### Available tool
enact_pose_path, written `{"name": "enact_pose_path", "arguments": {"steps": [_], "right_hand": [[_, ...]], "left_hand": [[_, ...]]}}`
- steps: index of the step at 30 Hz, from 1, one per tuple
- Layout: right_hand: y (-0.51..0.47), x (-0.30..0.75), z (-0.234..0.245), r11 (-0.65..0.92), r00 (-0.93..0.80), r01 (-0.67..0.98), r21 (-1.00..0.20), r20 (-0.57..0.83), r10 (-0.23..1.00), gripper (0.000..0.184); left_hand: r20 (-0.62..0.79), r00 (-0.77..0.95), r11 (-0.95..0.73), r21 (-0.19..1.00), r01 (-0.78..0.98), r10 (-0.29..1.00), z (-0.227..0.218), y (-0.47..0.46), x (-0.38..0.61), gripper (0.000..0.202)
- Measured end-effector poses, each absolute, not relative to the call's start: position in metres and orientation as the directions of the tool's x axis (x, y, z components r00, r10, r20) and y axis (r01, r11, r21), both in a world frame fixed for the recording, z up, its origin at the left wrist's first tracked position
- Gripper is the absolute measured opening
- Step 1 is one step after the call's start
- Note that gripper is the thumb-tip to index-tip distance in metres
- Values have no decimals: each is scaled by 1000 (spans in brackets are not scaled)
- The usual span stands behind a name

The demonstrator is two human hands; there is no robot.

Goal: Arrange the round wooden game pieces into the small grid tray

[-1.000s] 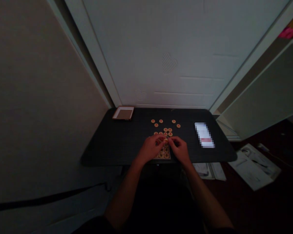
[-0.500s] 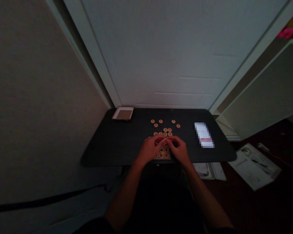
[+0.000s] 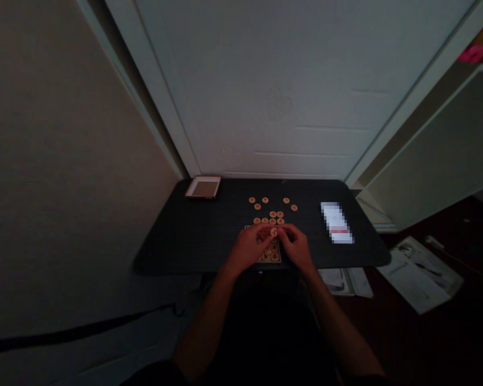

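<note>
On a small black table (image 3: 193,236) several round wooden game pieces with red marks (image 3: 272,214) lie scattered in the middle. Nearer me, more pieces sit packed in a small box (image 3: 270,253). My left hand (image 3: 247,247) and my right hand (image 3: 295,247) meet over the box's far edge. Their fingertips pinch one round piece (image 3: 273,231) between them, its red-marked face showing. Both hands are curled, with the box partly hidden under them.
A shallow empty box lid (image 3: 203,187) lies at the table's far left corner. A blurred white and red packet (image 3: 337,222) lies at the right. A white door stands behind the table. Papers (image 3: 416,271) lie on the floor at the right.
The hands have barely moved. The round piece between the fingertips now shows its face more plainly than half a second ago.
</note>
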State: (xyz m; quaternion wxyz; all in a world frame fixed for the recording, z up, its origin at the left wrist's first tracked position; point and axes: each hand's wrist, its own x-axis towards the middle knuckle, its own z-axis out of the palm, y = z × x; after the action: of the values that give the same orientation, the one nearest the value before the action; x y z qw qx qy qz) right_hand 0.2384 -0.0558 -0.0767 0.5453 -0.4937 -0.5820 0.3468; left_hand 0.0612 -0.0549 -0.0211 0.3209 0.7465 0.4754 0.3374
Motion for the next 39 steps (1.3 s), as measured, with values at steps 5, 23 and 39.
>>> {"name": "enact_pose_path", "arguments": {"steps": [5, 23, 39], "right_hand": [[-57, 238, -74, 262, 72, 196, -945, 281, 957, 24], [-57, 238, -75, 258, 40, 152, -954, 266, 963, 24], [-59, 236, -73, 241, 18, 153, -958, 247, 969, 25]], "left_hand": [[204, 324, -353, 780, 516, 924, -22, -55, 60, 27], [181, 308, -332, 758, 562, 934, -21, -54, 54, 31], [197, 277, -325, 763, 559, 940, -20, -56, 49, 21]]}}
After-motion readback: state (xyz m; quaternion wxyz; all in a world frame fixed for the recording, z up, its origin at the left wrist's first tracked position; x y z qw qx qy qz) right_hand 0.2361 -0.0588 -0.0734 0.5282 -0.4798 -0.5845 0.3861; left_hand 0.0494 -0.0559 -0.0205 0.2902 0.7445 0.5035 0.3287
